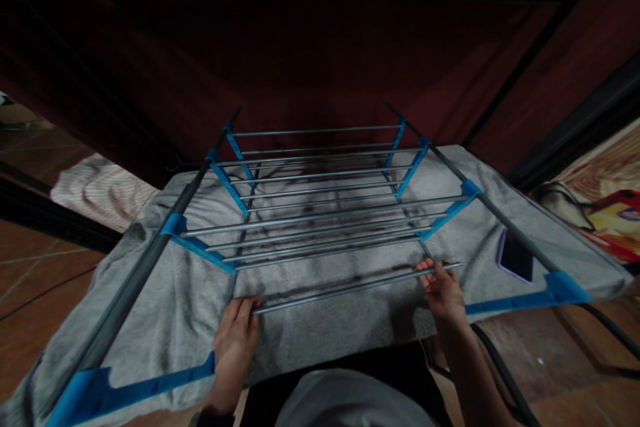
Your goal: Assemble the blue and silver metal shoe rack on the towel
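A loose grey metal rod (340, 290) lies crosswise in front of me, over a grey towel-like cloth. My right hand (443, 288) pinches it near its right end, which sticks out past the fingers. At the rod's left end, my left hand (237, 332) has its fingers closed around the tip, hiding it. Beyond stands a rack with grey side poles (517, 230), blue plastic brackets and several crosswise rods (320, 217). The nearest left bracket (145, 387) and right bracket (515, 301) bear no rod that I can see; their inner ends pass behind my hands and forearms.
The grey cloth (175, 300) covers the table under the rack. A phone (516, 257) lies on it at the right. Dark red panels (310, 47) rise behind. Black metal tubes (505, 373) stand at the lower right, above a tiled floor (30, 240).
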